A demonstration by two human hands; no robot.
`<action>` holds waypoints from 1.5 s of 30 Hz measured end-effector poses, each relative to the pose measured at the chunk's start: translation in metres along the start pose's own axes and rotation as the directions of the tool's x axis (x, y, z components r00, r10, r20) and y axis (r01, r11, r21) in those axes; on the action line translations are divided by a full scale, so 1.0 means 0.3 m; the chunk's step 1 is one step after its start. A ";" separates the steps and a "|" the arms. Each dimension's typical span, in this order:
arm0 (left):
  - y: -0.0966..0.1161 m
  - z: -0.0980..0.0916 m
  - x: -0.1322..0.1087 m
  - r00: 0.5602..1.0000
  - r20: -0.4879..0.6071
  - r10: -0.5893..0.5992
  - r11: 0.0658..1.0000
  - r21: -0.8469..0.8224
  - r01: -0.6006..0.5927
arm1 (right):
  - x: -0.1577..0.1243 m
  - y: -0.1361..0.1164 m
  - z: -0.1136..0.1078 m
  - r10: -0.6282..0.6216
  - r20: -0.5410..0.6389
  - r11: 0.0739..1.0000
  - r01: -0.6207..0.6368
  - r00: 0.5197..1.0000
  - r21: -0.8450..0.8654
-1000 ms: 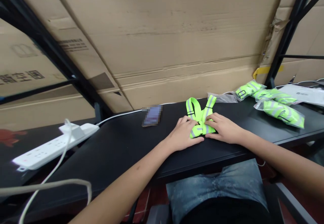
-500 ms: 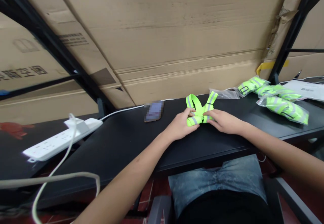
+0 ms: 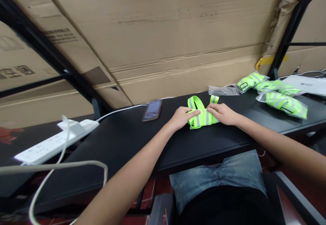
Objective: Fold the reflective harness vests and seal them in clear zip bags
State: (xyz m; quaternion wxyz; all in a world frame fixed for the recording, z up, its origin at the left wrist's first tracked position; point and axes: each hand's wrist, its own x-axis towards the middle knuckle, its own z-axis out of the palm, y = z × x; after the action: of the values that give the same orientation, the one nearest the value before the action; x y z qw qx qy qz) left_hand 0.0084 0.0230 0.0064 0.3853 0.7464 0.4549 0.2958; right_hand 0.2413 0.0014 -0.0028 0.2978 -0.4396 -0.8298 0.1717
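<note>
A neon-yellow reflective strap vest (image 3: 201,116) with grey stripes lies partly folded on the black table (image 3: 132,140). My left hand (image 3: 181,117) pinches its left side, fingers closed on the fabric. My right hand (image 3: 222,113) grips its right side in the same way. Two strap loops stick out beyond my fingers toward the cardboard wall.
Several bagged neon vests (image 3: 277,97) and an empty clear bag (image 3: 221,90) lie at the right. A phone (image 3: 152,109) sits left of my hands. A white power strip (image 3: 54,140) with cables is at far left. Cardboard boxes (image 3: 165,35) and black rack posts stand behind.
The vest has been folded into a tighter bundle and shifted slightly away from me. Both hands moved from pressing on top of it to pinching its two sides.
</note>
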 end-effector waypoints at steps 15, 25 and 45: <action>0.091 0.044 0.071 0.956 -0.287 0.067 0.778 0.615 0.130 | 0.053 0.019 0.026 -0.073 0.006 0.986 0.073 0.997 -0.149; 0.053 -0.108 -0.026 0.970 0.229 0.080 0.967 0.217 -0.130 | 0.034 0.020 0.026 -0.152 -0.049 0.978 0.143 0.987 -0.152; 0.071 0.047 0.137 0.987 -0.061 -0.146 0.773 0.616 0.152 | 0.084 0.043 0.049 -0.182 -0.091 0.905 0.131 0.979 -0.406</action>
State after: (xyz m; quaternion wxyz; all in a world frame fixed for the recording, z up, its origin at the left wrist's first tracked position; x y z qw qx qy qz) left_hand 0.0460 0.0499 0.0207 0.1394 0.7916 0.5860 0.1026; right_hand 0.2290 0.0292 -0.0125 0.2671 -0.4329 -0.8593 -0.0531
